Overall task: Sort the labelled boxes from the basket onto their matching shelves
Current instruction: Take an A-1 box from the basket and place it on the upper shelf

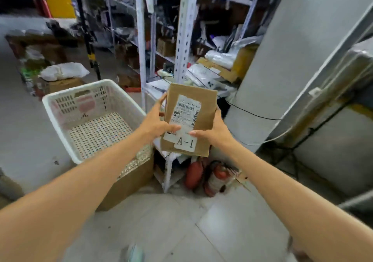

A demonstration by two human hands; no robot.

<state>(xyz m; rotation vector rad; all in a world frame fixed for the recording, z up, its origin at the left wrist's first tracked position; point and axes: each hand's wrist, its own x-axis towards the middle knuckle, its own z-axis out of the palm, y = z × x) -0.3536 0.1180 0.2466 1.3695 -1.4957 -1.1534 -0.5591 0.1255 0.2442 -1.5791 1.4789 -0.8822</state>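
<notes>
Both hands on one flat brown cardboard box (189, 120), held up in the air in front of me, tilted a bit, just right of the basket (60, 124) and in front of the shelving. Left hand (156, 120) grips its left edge, thumb across the front, fingers up the side. Right hand (214, 128) grips the right edge, thumb tip lying on the lower part of the sticker. Writing: a white tag (184, 142) at the bottom of the box reads "A-1" in big black print. Above it sits a white shipping label (185, 112) with barcodes along the top and right side. Its small print is too blurred to read, and both thumbs cover part of it. The basket is white perforated plastic and sits on top of a brown carton (129, 183) on the floor (181, 231); its holed bottom is in plain view. Behind the held box are white slotted shelf uprights (184, 29) and racks crammed with bags and cartons; no shelf markings legible from here. A wide grey column (272, 70) stands close on the right with a black cable (252, 114) running across it. Two red fire extinguishers (220, 177) stand on the floor below the box, beside the rack foot. A white bag (64, 71) lies on another carton far left.
</notes>
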